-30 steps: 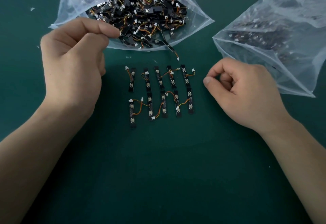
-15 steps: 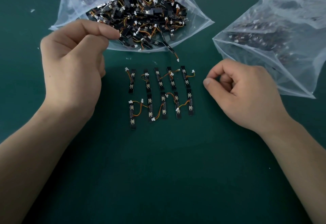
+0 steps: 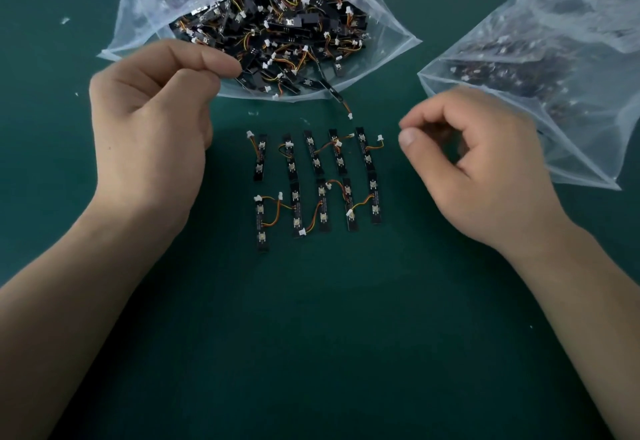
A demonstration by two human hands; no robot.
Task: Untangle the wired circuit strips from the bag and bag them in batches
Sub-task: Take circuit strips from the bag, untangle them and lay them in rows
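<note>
Right hand (image 3: 485,169) now higher beside strips (image 3: 317,180), left hand (image 3: 149,135) in pinch on bag (image 3: 145,7).

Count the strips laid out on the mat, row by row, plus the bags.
Top-row strips: 5
Bottom-row strips: 5
Bags: 2
Total: 12

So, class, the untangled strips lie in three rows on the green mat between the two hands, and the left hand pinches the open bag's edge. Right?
Not quite: the head view shows the strips in two rows, not three. The rest holds: they lie on the green mat between the left hand, which pinches the open bag's edge, and the right hand.
</note>
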